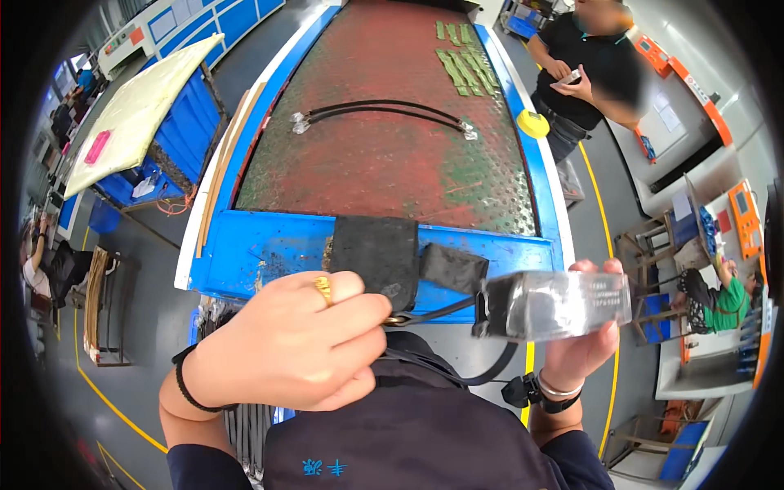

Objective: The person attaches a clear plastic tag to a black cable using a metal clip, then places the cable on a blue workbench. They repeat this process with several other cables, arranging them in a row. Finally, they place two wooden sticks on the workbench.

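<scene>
My left hand (302, 343), with a gold ring and a dark wristband, is closed with its fingertips at a brass-coloured fitting (398, 319) on a black cord. In my right hand (584, 351) is a clear plastic-wrapped piece (563, 305) with a dark end; what is inside the wrap is hard to make out. The black cord (498, 365) loops below it, over my lap. Just beyond my hands, a black flat pad (376, 257) and a smaller dark block (454, 268) sit at the near edge of the blue-framed table.
On the worn red-green belt (359, 171) lie two black cords (384, 104) with clear-wrapped ends. Several green strips (465, 69) lie far right. A yellow tape roll (532, 124) sits on the right rail. Beside that rail stands a person (588, 73) holding a small object.
</scene>
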Motion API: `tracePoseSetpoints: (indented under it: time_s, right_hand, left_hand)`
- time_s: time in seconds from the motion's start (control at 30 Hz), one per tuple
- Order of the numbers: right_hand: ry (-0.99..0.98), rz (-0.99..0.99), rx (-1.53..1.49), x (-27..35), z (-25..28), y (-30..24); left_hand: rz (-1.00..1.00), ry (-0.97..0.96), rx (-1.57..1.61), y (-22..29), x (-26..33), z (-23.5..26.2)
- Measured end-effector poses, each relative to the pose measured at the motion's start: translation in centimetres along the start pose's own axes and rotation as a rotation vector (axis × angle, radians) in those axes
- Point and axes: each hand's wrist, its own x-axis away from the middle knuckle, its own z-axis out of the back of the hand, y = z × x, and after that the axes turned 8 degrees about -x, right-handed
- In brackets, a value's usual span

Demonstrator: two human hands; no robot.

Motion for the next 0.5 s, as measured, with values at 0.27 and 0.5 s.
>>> tracePoseSetpoints:
  time_s: [0.27,0.5]
  right_hand:
    - [-0.105,-0.037,0.108,1.19,-0.85,0.38]
    - [-0.122,-0.042,0.163,0.94,-1.26,0.59]
  left_hand:
    - [-0.03,0.004,0.054,0.73,-0.54,-0.14]
    - [-0.015,-0.029,0.031,0.99,-0.69,0.22]
